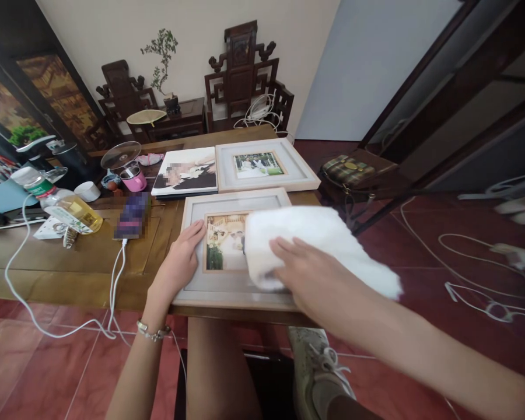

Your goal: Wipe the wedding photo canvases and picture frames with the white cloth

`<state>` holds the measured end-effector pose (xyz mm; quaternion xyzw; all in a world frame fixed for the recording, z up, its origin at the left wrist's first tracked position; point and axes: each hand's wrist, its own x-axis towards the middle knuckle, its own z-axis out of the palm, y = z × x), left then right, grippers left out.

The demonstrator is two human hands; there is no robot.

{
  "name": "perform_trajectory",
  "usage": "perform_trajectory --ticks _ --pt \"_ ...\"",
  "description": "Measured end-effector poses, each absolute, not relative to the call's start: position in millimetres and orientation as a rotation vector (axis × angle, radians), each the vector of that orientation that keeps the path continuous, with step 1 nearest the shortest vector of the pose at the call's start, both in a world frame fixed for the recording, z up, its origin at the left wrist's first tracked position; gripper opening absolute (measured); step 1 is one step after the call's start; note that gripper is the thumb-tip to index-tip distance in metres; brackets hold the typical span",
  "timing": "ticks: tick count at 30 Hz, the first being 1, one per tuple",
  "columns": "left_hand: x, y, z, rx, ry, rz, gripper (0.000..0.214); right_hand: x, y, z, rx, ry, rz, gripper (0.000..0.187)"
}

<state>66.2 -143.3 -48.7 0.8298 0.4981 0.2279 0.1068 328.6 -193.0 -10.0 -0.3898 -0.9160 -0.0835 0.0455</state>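
A light wooden picture frame point(234, 298) with a small photo behind its pane lies flat at the table's front edge. My left hand point(179, 256) grips the frame's left border, its fingers laid over the wood; its thumb is not clearly seen. A folded white towel point(306, 230) covers the right part of the pane and hangs out past the frame's right side. My right hand point(304, 268) is closed on this towel and presses it against the pane, slightly smeared by motion.
Behind lie a second picture frame point(308, 172) and a photo panel point(188, 154). To the left are a phone point(132, 216) with a charging cable point(112, 286), a bottle of yellow liquid point(76, 210) and a pink mug point(134, 179). A plaid bag point(347, 170) sits beyond the right edge.
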Motion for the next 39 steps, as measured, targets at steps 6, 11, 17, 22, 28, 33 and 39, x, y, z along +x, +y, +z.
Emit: perform_trajectory --ticks 6,11,17,22,28,33,39 --pt "66 -143 -48 2.452 1.472 0.631 0.065 322 -260 -10 -1.049 -2.685 -0.107 0.026" --pt "64 -142 -48 2.452 1.428 0.629 0.065 315 -218 -16 -1.102 -2.623 -0.047 0.038" --pt "63 -143 -47 2.437 1.421 0.634 0.066 325 -123 -22 -1.215 -2.654 -0.319 0.047" --pt "64 -144 -47 2.407 1.462 0.611 0.067 325 -91 -19 -1.203 -2.754 -0.359 0.047" --pt "64 -144 -51 2.419 1.444 0.669 0.068 326 -168 -11 -1.123 -2.826 -0.034 0.041" --pt "63 -145 -54 2.401 1.463 0.642 0.070 330 -242 11 -0.986 -2.801 0.156 0.038" --pt "61 -144 -52 2.407 1.422 0.638 0.069 309 -235 -6 -0.996 -2.765 0.197 0.038"
